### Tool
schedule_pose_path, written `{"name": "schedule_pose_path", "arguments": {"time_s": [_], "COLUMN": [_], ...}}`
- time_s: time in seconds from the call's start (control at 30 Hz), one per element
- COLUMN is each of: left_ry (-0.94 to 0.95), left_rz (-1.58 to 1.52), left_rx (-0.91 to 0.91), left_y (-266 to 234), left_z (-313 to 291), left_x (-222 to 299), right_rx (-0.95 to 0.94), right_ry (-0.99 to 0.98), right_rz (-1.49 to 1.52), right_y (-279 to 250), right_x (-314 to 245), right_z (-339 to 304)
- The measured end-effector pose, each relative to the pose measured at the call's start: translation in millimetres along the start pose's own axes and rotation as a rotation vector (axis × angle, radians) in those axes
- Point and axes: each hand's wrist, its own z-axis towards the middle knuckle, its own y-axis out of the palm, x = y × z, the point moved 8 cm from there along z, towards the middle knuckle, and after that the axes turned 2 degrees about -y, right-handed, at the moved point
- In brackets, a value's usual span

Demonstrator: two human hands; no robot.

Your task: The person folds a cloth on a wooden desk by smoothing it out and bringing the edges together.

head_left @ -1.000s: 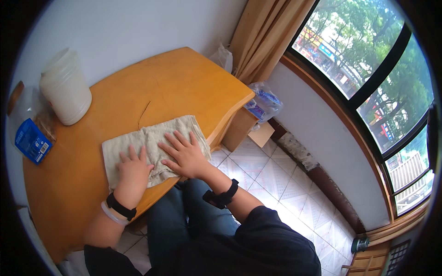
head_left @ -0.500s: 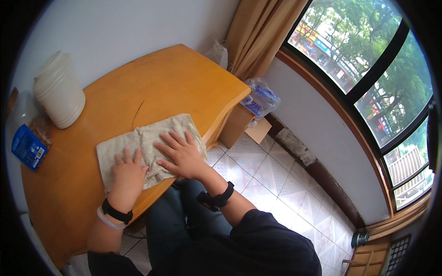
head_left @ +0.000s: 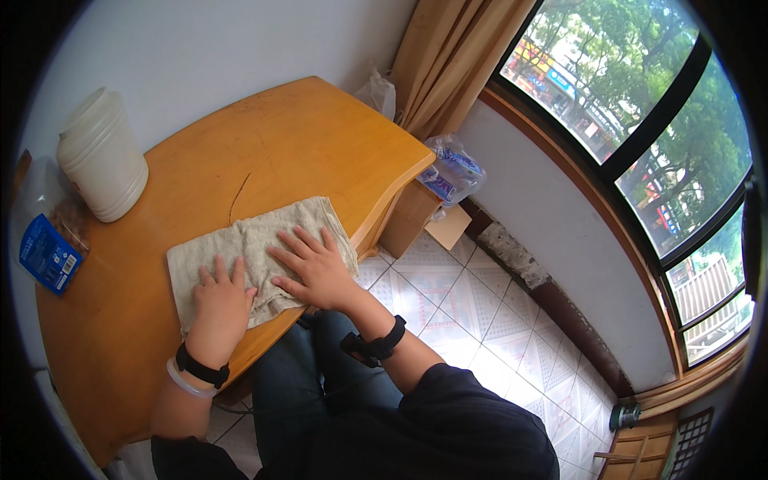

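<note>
A beige cloth [head_left: 212, 253] lies spread on the wooden table [head_left: 296, 144], close to its front edge, with a few creases down its middle. My left hand [head_left: 222, 302] rests flat on the cloth's left half, fingers stretched out. On the right half lies my right hand [head_left: 314, 272], palm down with its fingers spread. Both hands press on the cloth without gripping it. Black straps circle both wrists, and a pale bangle sits on the left one.
At the table's left stand a white plastic jug [head_left: 108, 164] and a clear container with a blue label [head_left: 50, 254]. Beyond the right edge, a plastic-wrapped pack [head_left: 452, 172] tops a cardboard box [head_left: 404, 224] on the tiled floor. A curtain [head_left: 456, 64] hangs beside the window.
</note>
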Motion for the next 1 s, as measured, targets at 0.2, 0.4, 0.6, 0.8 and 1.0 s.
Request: {"name": "schedule_pose_path", "arguments": {"time_s": [0.2,0.4,0.6,0.8,1.0], "left_ry": [-0.007,-0.005,-0.003,-0.003,-0.002], "left_rz": [-0.007,-0.006,-0.013,-0.011,-0.007], "left_rx": [-0.017,0.000,0.011,0.017,0.031], "left_y": [-1.0,-2.3,-0.6,2.2,-1.0], "left_z": [0.3,-0.6,-0.7,-0.8,-0.8], "left_x": [0.4,0.3,0.1,-1.6,0.9], "right_rx": [0.008,0.007,0.010,-0.033,-0.029], "right_ry": [0.002,0.006,0.012,0.024,0.020], "right_rz": [0.000,0.003,0.000,-0.002,-0.007], "right_y": [-1.0,-2.5,-3.3,0.4,-2.2], "right_x": [0.1,-0.5,-1.3,-0.5,0.8], "right_z": [-0.1,0.1,0.2,0.3,-0.7]}}
